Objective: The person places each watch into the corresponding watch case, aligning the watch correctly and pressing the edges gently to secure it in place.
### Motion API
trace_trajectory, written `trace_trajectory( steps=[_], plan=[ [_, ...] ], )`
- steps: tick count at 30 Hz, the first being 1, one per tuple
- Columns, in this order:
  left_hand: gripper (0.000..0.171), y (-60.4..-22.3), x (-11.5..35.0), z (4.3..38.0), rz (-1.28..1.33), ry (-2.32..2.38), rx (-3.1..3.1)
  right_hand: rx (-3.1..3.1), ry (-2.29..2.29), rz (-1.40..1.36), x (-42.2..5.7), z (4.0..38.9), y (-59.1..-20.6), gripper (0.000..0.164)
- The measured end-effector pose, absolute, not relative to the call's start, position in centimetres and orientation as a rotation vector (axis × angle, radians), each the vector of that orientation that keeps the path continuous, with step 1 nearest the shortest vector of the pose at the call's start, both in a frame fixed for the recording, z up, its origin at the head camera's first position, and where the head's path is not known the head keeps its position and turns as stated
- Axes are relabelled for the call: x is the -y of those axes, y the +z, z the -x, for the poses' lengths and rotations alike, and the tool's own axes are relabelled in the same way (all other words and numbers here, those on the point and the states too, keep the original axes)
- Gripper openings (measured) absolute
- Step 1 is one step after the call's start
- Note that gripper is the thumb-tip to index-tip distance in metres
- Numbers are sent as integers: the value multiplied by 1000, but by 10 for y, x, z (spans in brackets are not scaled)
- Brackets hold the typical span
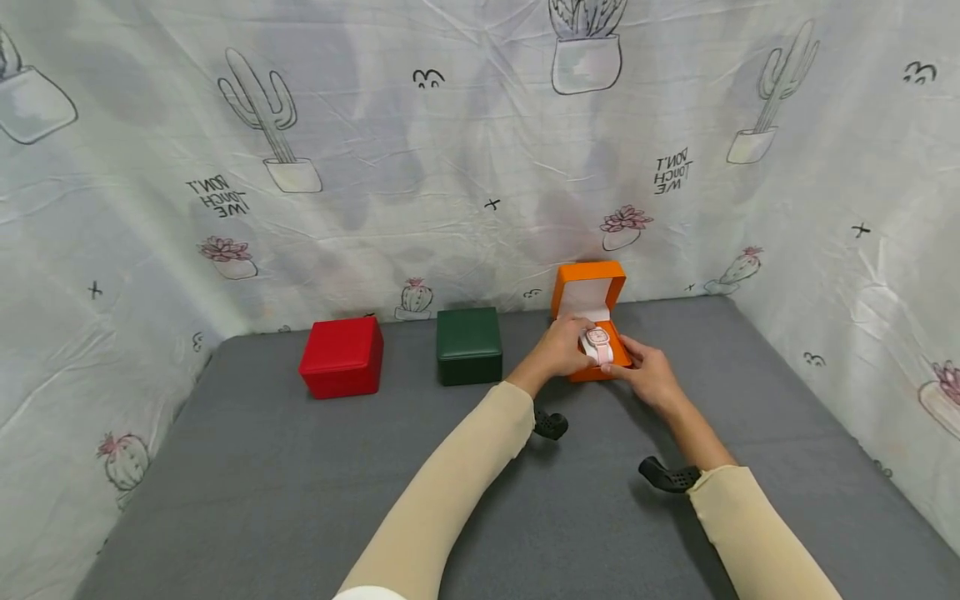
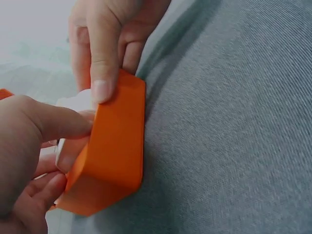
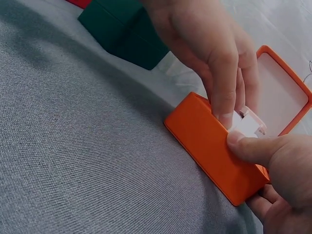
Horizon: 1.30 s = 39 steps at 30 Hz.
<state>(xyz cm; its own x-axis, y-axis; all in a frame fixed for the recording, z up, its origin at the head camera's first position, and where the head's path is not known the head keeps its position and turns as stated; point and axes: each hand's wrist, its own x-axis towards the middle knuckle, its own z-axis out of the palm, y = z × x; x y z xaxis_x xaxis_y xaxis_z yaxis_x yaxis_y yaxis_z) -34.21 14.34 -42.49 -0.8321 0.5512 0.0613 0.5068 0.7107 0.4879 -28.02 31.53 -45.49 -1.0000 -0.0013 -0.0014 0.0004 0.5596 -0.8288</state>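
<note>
At the back right stands an orange watch box (image 1: 588,272), its lid raised to show a white lining. Inside it sits a pink-strapped watch (image 1: 598,337) on a white cushion (image 3: 248,125), face up in the head view. My left hand (image 1: 564,347) reaches in from the left and grips the watch and cushion between thumb and fingers. From the right, my right hand (image 1: 651,377) holds the box by its side, the thumb (image 3: 246,146) over the front rim and the other fingers around the corner.
A closed dark green box (image 1: 469,346) stands left of the orange one, and a closed red box (image 1: 342,358) farther left. All rest on a grey cloth-covered table (image 1: 360,483). A white curtain (image 1: 420,167) printed with cacti hangs behind and at the sides.
</note>
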Motion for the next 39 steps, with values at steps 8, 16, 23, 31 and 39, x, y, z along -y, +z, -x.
trace_trajectory(
  steps=[8, 16, 23, 31, 39],
  plan=[
    [48, -423, -151, 340, -758, 810, -2870, -2775, -1481, -5, -315, 276, -451, 77],
    [56, -423, -146, 335, -802, 787, -2842, -2862, -1370, 16, -313, 277, -451, 75],
    [49, -419, -136, 329, -827, 861, -2877, -2880, -1331, 23, -313, 277, -452, 74],
    [29, -400, -123, 332, -770, 1077, -3063, -2858, -1346, -8, -313, 276, -453, 76],
    [38, -384, -120, 344, -809, 1162, -3176, -2860, -1336, 2, -313, 275, -453, 76]
  ],
)
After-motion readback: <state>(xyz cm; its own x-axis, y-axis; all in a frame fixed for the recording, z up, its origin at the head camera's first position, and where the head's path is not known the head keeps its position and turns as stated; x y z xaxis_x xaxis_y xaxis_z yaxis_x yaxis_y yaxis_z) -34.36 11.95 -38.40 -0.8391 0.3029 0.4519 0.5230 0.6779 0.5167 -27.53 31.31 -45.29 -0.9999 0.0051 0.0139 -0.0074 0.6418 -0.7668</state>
